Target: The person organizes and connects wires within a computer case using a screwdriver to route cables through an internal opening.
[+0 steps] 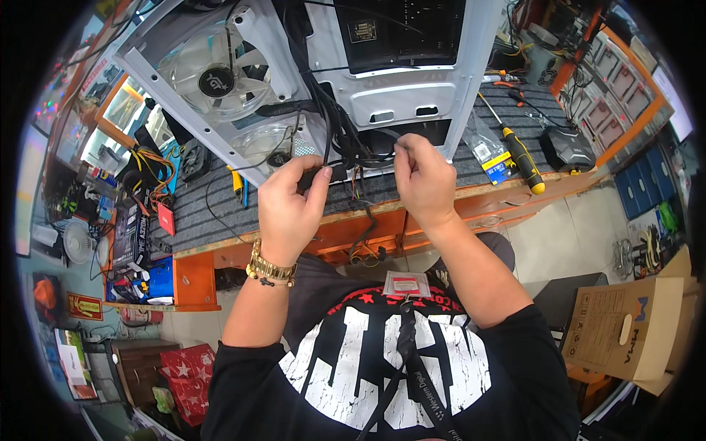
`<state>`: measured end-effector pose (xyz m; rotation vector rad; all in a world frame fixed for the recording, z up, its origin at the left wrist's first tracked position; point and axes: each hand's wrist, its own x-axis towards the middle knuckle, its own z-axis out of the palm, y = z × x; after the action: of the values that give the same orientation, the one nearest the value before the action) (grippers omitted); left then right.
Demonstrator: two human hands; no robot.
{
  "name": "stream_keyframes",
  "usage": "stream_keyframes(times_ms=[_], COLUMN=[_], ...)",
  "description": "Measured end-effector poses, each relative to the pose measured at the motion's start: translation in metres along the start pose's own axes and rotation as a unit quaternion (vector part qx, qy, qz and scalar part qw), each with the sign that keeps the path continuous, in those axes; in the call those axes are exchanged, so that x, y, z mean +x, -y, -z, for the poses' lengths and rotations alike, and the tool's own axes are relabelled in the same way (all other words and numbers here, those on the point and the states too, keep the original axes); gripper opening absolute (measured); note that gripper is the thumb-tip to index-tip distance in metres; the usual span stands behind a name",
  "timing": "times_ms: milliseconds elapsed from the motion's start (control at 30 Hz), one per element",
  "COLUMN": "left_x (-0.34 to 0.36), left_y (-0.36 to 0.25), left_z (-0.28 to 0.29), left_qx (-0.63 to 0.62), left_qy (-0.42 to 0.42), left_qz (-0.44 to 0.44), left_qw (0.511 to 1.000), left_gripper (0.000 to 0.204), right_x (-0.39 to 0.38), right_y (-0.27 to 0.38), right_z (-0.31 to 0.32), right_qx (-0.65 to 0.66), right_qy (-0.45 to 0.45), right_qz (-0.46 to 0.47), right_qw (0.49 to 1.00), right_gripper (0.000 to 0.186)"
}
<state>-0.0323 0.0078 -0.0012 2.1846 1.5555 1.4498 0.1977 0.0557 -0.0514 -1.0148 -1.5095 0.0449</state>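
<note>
A white computer case (463,81) stands open at the top middle, with clear fans (246,88) at its left and a bundle of black cables (343,143) hanging down its middle. My left hand (290,202), a gold bracelet at its wrist, is closed on a black cable connector (334,172) at the lower middle of the case. Just to its right, my right hand (426,180) pinches a black cable (382,154) near the case's bottom opening. Loose cable ends dangle below both hands over the front edge of the striped grey mat (198,219).
A yellow-handled screwdriver (522,158), a plastic packet (489,156) and a dark block (570,149) lie right. Tangled wires (151,173) and boxes clutter the left, above an open drawer (195,283). A cardboard box (618,331) stands lower right.
</note>
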Motion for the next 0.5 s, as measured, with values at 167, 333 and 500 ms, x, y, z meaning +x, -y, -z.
stream_keyframes(times_ms=[167, 333, 500], left_x=[0.0, 0.001, 0.01], left_y=[-0.001, -0.008, -0.008], left_z=[-0.017, -0.024, -0.028], left_qx=[-0.121, -0.023, -0.016], left_qy=[-0.033, -0.008, 0.016], left_qz=[0.066, 0.036, 0.064], left_qw=[0.99, 0.999, 0.998], left_gripper=[0.016, 0.016, 0.019], right_x=[-0.007, -0.011, -0.001], right_y=[0.014, 0.016, 0.005], right_z=[-0.003, -0.003, -0.006], right_qx=[0.004, -0.023, -0.092], right_qy=[0.085, 0.22, 0.196], right_qz=[0.07, -0.053, -0.006], right_qw=[0.994, 0.974, 0.976], right_gripper=[0.025, 0.032, 0.029])
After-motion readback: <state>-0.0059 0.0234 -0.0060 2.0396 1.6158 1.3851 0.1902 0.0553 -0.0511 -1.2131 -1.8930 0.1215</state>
